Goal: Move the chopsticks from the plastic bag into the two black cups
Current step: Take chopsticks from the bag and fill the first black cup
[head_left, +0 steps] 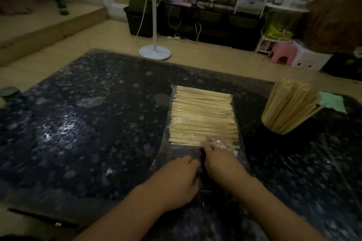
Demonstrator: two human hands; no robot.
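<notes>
A clear plastic bag [166, 154] lies flat on the dark speckled table [78, 123], holding a wide layer of pale wooden chopsticks [201, 115]. My left hand [176, 180] grips the bag's near open end, fingers curled into the plastic. My right hand [221, 160] reaches inside the bag mouth, its fingers under the plastic at the nearest chopsticks; whether they hold any is hidden. At the right stands one black cup [274, 139] packed with upright chopsticks [290, 107]. A second black cup is not visible.
A green cloth [333, 101] lies behind the filled cup. A dark round lid or jar [9, 92] sits at the table's far left edge. Beyond the table stand a white fan base [154, 52], a pink stool [282, 53] and low dark shelves.
</notes>
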